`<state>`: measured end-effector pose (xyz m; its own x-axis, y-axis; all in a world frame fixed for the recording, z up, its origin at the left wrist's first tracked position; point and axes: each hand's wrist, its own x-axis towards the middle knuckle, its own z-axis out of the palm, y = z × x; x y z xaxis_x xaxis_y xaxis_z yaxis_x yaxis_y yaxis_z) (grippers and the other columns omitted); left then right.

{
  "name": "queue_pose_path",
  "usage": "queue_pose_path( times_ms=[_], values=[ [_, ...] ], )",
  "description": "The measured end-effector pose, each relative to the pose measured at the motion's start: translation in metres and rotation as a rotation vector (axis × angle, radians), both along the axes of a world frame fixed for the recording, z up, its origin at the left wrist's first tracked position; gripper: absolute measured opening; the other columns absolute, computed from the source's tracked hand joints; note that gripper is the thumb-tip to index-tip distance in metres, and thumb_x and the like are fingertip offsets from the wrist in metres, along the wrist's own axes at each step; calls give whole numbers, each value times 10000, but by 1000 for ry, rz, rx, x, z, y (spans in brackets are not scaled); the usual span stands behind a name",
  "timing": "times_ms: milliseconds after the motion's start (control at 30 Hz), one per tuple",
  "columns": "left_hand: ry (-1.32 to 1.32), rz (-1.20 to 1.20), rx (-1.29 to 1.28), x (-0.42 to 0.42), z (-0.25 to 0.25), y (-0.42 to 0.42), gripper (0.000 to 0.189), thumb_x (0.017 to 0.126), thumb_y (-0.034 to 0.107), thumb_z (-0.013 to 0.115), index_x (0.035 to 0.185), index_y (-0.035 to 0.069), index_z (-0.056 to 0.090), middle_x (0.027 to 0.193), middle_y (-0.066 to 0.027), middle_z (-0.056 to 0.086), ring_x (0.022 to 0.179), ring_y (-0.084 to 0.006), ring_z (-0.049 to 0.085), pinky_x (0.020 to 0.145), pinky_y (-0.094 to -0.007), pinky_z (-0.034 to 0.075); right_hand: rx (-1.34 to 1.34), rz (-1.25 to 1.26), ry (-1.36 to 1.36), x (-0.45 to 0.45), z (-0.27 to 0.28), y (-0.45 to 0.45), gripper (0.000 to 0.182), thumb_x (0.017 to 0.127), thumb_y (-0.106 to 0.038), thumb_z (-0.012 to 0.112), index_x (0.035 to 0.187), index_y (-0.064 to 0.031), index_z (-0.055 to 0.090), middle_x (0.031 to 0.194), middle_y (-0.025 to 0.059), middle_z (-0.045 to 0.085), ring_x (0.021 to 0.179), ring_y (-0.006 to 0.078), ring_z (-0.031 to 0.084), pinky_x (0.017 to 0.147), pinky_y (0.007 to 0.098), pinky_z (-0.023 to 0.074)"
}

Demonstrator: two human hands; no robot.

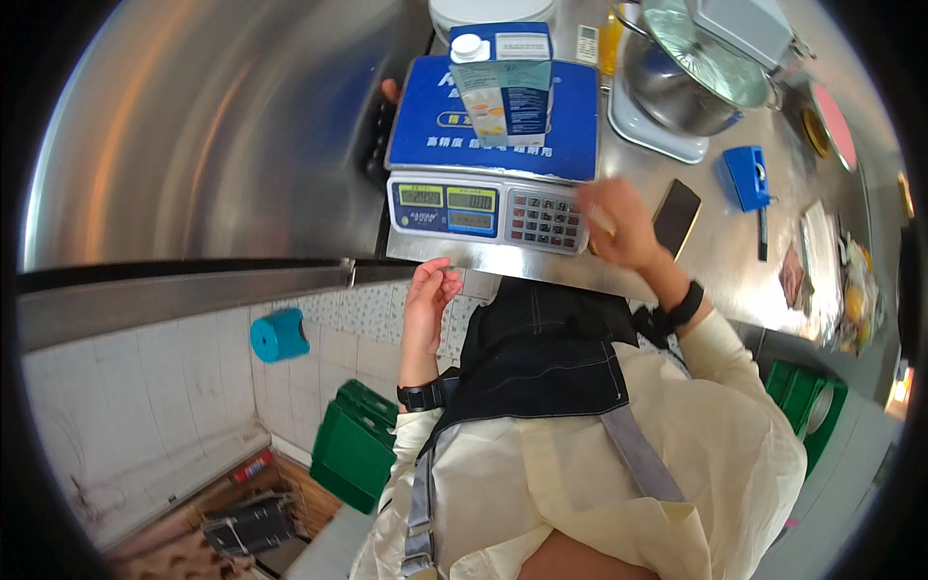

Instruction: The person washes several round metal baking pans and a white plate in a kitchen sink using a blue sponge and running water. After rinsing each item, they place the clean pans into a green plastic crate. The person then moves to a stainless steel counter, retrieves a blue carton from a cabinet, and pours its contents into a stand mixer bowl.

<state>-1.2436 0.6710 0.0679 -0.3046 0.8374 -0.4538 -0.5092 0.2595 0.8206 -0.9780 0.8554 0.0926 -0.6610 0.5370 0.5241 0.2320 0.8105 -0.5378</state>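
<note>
On the steel counter stands a KAIFAN electronic scale (pixel 444 210), its displays and keypad facing me. A carton with a white screw cap (pixel 507 101) stands upright on the scale's blue-covered platform (pixel 424 109). My right hand (pixel 616 221), blurred, is at the right end of the keypad (pixel 545 221). Something small and yellowish shows under its fingers, and I cannot tell whether it is held. My left hand (pixel 431 297) hangs by the counter's front edge, fingers loosely bent, nothing visible in them.
Right of the scale lie a phone (pixel 677 217), a blue tape dispenser (pixel 747 179) and a black marker (pixel 763 235). A steel pot (pixel 670 87) sits on a white scale (pixel 652 138). Below are a teal stool (pixel 279 336) and a green crate (pixel 355 446).
</note>
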Motion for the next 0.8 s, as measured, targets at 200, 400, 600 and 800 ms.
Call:
queue_pose_path(
  times_ms=[200, 400, 600, 800],
  values=[
    [-17, -334, -76, -24, -10, 23, 242, 916, 195, 460, 1103, 55, 524, 928, -46, 575, 861, -139, 554, 835, -280, 440, 110, -233, -425, 3, -34, -73, 177, 768, -203, 617, 869, -74, 551, 1205, 56, 541, 1081, 224, 470, 882, 356, 404],
    [-59, -653, -67, -20, -21, 36, 238, 912, 194, 464, 1098, 65, 535, 926, -43, 585, 869, -137, 560, 831, -278, 442, 209, -449, -588, -6, -61, -99, 113, 754, -170, 583, 806, -71, 567, 1220, 42, 545, 980, 225, 494, 791, 340, 425],
    [-21, -762, -13, -19, -38, 32, 217, 918, 187, 448, 1078, 77, 544, 910, -18, 585, 847, -105, 558, 794, -248, 439, 80, -523, -472, -23, -47, -121, 179, 764, -133, 568, 925, -56, 573, 1070, 100, 580, 923, 277, 517, 761, 378, 438],
    [28, -621, -16, -5, -34, 11, 247, 913, 178, 472, 1135, 73, 498, 941, -35, 580, 865, -121, 557, 786, -255, 449, -239, -601, -181, 30, -28, -182, 279, 808, -78, 551, 1086, -63, 540, 923, 142, 625, 889, 309, 583, 770, 385, 468]
  ],
)
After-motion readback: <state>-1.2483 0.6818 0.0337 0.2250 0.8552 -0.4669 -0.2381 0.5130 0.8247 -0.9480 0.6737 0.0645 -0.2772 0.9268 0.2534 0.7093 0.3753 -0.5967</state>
